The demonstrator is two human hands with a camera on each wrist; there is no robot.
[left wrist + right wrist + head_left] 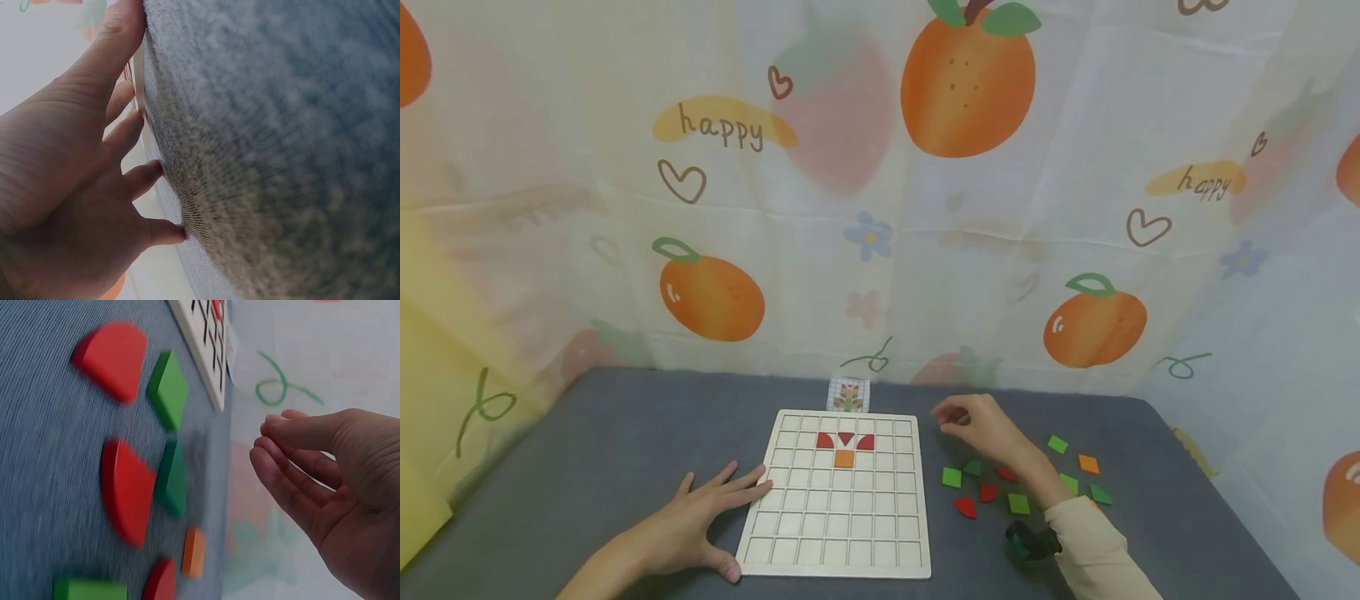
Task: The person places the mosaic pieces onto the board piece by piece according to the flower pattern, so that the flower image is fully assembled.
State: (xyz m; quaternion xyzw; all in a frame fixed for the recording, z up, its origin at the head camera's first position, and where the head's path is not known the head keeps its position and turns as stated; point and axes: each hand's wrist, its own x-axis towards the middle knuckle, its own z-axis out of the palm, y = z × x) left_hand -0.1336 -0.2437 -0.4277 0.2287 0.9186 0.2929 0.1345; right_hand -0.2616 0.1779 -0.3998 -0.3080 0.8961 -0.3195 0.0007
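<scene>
Board (842, 504) lies at eight o'clock from the right hand (977, 425), loose pieces (1018, 503) around five, nearer to it than to the left hand (711, 507), which rests spread along the board's nine o'clock edge; the right fingertips bunch together, but I cannot tell whether they pinch anything

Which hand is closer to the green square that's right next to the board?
Right. The right hand is just beyond the green square, not touching it; the left hand is across the board, at its left edge.
</scene>
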